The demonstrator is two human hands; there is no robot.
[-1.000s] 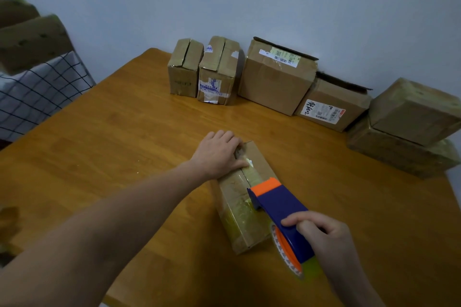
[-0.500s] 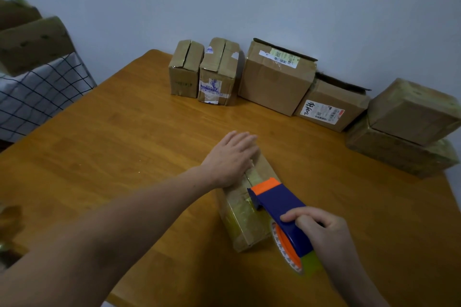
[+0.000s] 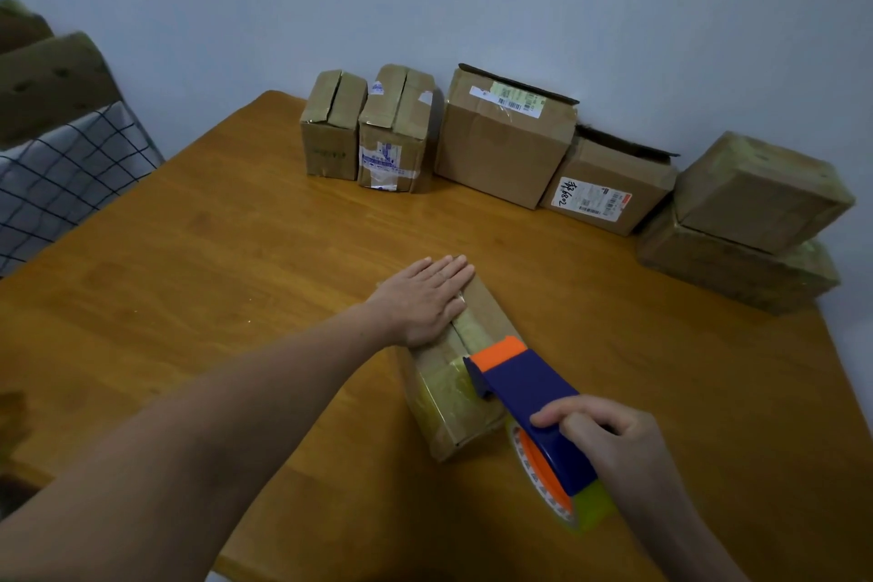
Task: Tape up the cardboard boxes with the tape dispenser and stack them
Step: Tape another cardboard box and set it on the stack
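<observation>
A small cardboard box [image 3: 453, 402] lies on the wooden table [image 3: 212, 260] in front of me, with a strip of tape along its top seam. My left hand [image 3: 427, 300] lies flat on the far end of the box, fingers straight and pressing on the tape. My right hand [image 3: 609, 444] grips the handle of the blue and orange tape dispenser [image 3: 524, 388]. The dispenser's orange nose rests on the top of the box near its middle. Its tape roll [image 3: 562, 496] hangs off the near right side of the box.
Several cardboard boxes stand along the wall: two small ones [image 3: 366, 128], a larger one [image 3: 503, 137], a labelled one [image 3: 607, 184]. Two taped boxes [image 3: 751, 213] are stacked at the right. A checked cloth and a chair [image 3: 56, 142] are at the left table edge.
My left hand went from fingers curled over the box's far end to lying flat with straight fingers on the taped top. The dispenser and my right hand stayed nearly still.
</observation>
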